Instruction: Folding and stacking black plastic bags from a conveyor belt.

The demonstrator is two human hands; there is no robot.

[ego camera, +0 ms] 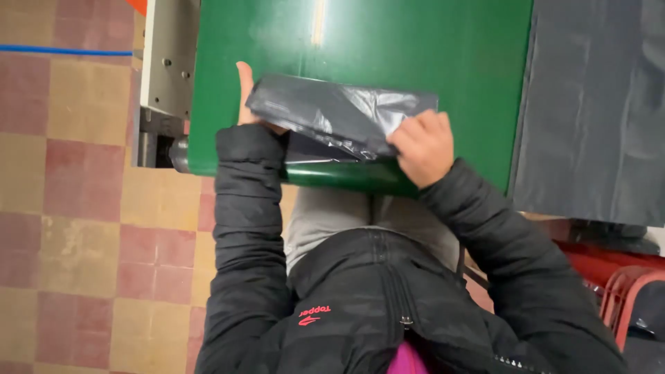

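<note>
A folded black plastic bag (339, 114) lies on the near edge of the green bench (443, 55). The left hand (248, 97) supports the bag's left end, fingers hidden beneath it. The right hand (424, 147) presses on its right end, fingers (409, 131) curled over the fold. A stack of dark plastic sheets (596, 104) lies to the right.

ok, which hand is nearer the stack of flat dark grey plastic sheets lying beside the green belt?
Right. The right hand grips the folded black plastic bag nearer the grey sheet stack; the left hand holds its far end.
</note>
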